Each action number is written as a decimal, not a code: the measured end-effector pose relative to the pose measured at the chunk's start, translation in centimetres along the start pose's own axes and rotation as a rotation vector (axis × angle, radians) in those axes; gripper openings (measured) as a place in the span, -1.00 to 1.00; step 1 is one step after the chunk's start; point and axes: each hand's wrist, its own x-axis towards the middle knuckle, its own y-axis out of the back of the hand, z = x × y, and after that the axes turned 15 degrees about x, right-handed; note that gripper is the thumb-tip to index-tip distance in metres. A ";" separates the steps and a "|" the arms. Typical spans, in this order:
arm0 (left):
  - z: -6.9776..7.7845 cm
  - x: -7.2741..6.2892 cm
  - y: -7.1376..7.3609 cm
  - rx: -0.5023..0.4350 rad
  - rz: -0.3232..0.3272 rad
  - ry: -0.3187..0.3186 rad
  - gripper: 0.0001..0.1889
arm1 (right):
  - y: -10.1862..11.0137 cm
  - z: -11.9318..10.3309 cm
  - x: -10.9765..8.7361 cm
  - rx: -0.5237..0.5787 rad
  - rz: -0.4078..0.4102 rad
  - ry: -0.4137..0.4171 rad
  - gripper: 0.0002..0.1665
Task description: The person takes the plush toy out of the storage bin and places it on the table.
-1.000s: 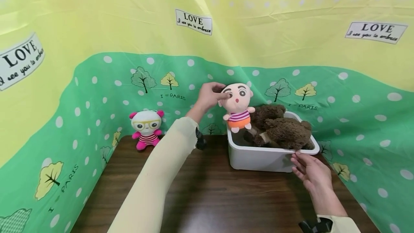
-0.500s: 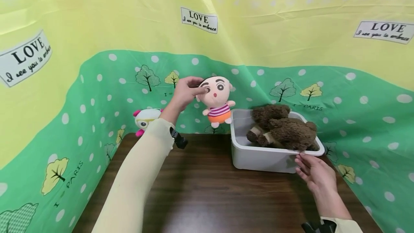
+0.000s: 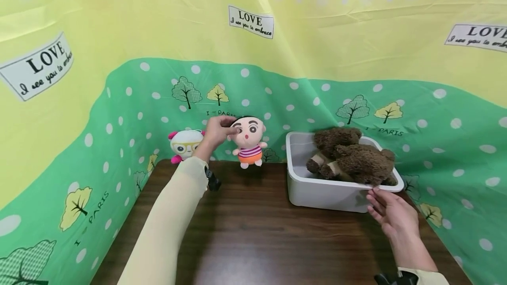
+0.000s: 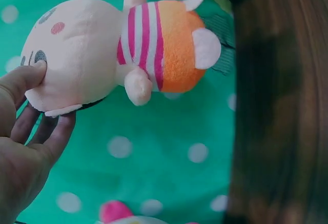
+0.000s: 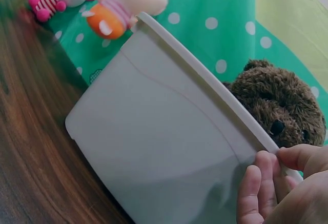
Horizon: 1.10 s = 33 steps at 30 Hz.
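My left hand [image 3: 217,133] pinches a plush boy doll [image 3: 249,149] by the side of its head, thumb over one eye. In the left wrist view the plush boy doll [image 4: 141,44] has a striped top and orange shorts, and it hangs against the green curtain above the tabletop. With thumb and fingers my right hand [image 3: 394,214] grips the front rim of a white plastic bin [image 3: 328,195] near its right corner. Inside the bin lies a brown teddy bear [image 3: 362,162], whose face shows in the right wrist view.
A pink-and-white plush panda [image 3: 184,144] with yellow glasses sits at the back left, partly hidden by my left arm. The dark wooden table [image 3: 253,236] meets a green and yellow printed curtain [image 3: 158,25] at the back and sides.
My left hand has carried the plush boy doll out from over the bin, leftward and then lower. The right hand has stayed on the bin's rim. The head view has shifted slightly left.
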 end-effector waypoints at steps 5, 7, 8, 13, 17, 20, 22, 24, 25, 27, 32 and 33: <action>-3.0 0.3 -0.9 0.043 0.001 0.043 -0.54 | -0.1 0.3 0.0 -0.011 -0.011 0.003 -0.92; -4.1 0.4 -1.1 0.070 -0.002 0.049 -0.55 | -0.1 0.4 0.0 -0.013 -0.012 0.004 -0.91; -4.5 0.5 -1.2 0.086 -0.005 0.047 -0.56 | -0.2 0.4 0.0 -0.013 -0.011 0.004 -0.91; -6.3 0.6 -1.6 0.165 -0.011 0.039 -0.59 | -0.2 0.5 -0.1 -0.014 -0.001 0.005 -0.93; -7.0 0.5 -2.0 0.198 -0.027 0.032 -0.58 | -0.2 0.4 -0.1 -0.017 0.000 0.010 -0.92; -7.3 0.3 -2.2 0.210 -0.030 0.022 -0.58 | -0.2 0.4 -0.1 -0.020 -0.004 0.011 -0.94; -7.4 0.4 -2.4 0.221 -0.023 0.012 -0.57 | -0.2 0.3 -0.1 -0.021 -0.005 0.012 -0.94; -7.4 0.4 -2.5 0.225 -0.023 0.016 -0.55 | -0.2 0.3 -0.2 -0.022 -0.005 0.014 -0.94; -7.4 0.5 -2.5 0.227 -0.025 0.019 -0.54 | -0.2 0.3 -0.2 -0.022 -0.004 0.016 -0.93; -7.3 0.6 -2.6 0.232 -0.037 0.032 -0.52 | -0.1 0.2 -0.2 -0.022 -0.003 0.017 -0.92; -7.4 1.2 -2.7 0.238 -0.071 0.063 -0.51 | 0.0 0.0 -0.3 -0.025 0.000 0.016 -0.95; -7.4 1.3 -2.8 0.239 -0.075 0.066 -0.50 | 0.1 -0.1 -0.3 -0.028 -0.003 0.014 -0.95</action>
